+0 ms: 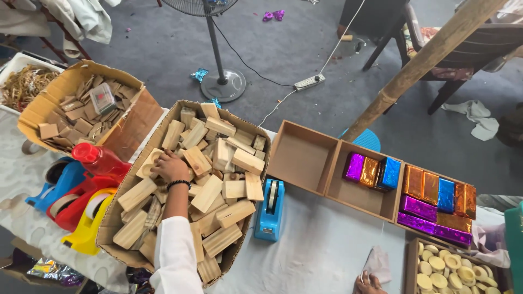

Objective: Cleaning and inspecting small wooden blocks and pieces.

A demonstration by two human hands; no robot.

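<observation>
Left hand (170, 166) reaches into the box (180, 111) of wood blocks (207, 191) — fingers curled on one block (grip unclear). Right hand (370, 283) — barely visible — touches a cloth (377, 262); fingers hidden.

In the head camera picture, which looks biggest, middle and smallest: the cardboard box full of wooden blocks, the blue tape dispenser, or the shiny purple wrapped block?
1. Cardboard box full of wooden blocks, where the left hand reaches.
2. Blue tape dispenser.
3. Shiny purple wrapped block, though it lies slightly farther away.

The person is wearing a white long sleeve (175, 256) on the left arm, and a thin dark bracelet (178, 184) is sitting at the wrist (beaded, perhaps; too small to tell).
</observation>
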